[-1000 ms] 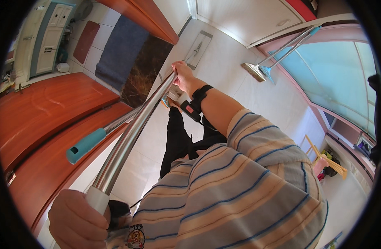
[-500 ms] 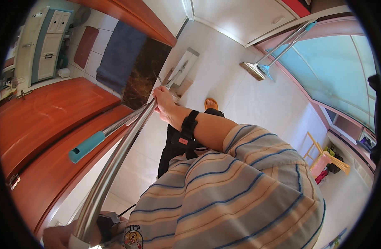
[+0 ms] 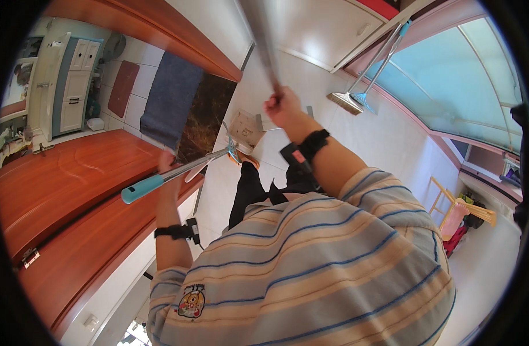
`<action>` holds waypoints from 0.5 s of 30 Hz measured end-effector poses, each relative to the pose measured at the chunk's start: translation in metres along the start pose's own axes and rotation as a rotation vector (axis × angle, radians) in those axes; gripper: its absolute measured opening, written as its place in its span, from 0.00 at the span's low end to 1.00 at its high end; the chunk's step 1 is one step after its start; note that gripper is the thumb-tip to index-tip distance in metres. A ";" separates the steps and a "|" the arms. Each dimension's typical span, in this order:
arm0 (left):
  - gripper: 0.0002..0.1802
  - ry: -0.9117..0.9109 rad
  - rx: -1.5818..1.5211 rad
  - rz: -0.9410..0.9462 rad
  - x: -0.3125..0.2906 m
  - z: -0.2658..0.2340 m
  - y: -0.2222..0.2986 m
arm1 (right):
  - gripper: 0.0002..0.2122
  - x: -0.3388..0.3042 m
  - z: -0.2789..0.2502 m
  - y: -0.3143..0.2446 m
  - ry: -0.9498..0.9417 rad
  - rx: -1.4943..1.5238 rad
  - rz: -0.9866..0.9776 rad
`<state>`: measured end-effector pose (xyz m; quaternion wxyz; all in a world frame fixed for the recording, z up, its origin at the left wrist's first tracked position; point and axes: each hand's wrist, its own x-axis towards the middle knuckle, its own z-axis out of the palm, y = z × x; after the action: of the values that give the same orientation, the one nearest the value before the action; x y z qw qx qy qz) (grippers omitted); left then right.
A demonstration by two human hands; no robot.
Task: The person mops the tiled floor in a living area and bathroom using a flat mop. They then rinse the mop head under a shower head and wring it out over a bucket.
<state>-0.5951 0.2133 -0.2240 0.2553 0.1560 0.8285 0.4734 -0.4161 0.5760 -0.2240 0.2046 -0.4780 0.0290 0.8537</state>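
Note:
My right hand [image 3: 284, 106] is closed round the metal pole of a mop [image 3: 263, 43], which rises past the upper edge. Below that hand, mostly hidden by it, shows a pale flat mop head with grey ends on the floor. My left hand [image 3: 167, 161] is blurred in front of the reddish door, and its fingers do not show clearly. A second long tool crosses my left forearm: its teal grip [image 3: 142, 189] points left, and its metal shaft [image 3: 198, 162] runs to a light-blue head beside my foot. A beige box-like container [image 3: 245, 128] stands near that head.
A broom [image 3: 346, 102] and a blue-toothed dustpan [image 3: 365, 99] lean by the frosted glass panel [image 3: 449, 75]. The reddish wooden door [image 3: 74, 179] stands at left; beyond the dark threshold lies a blue-grey mat [image 3: 175, 95]. A wooden rack [image 3: 449, 207] is at right.
The mop pole has swung from lower left to point up and away, in my right hand. My left hand has left the pole's lower end and moved forward to the door. The teal-gripped tool has shifted slightly.

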 end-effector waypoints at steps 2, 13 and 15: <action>0.41 -0.119 0.256 0.035 0.004 0.024 -0.032 | 0.07 -0.005 -0.015 -0.027 0.029 0.014 -0.059; 0.20 -0.458 0.667 0.045 0.034 0.092 -0.001 | 0.05 -0.088 -0.090 -0.092 -0.073 0.091 0.022; 0.16 -0.340 0.808 0.235 0.042 0.093 0.026 | 0.04 -0.107 -0.102 -0.099 -0.106 0.072 -0.006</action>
<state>-0.5764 0.3127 -0.2524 0.2509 0.4115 0.8698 0.1053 -0.2481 0.6071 -0.1760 0.2256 -0.4243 0.0474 0.8757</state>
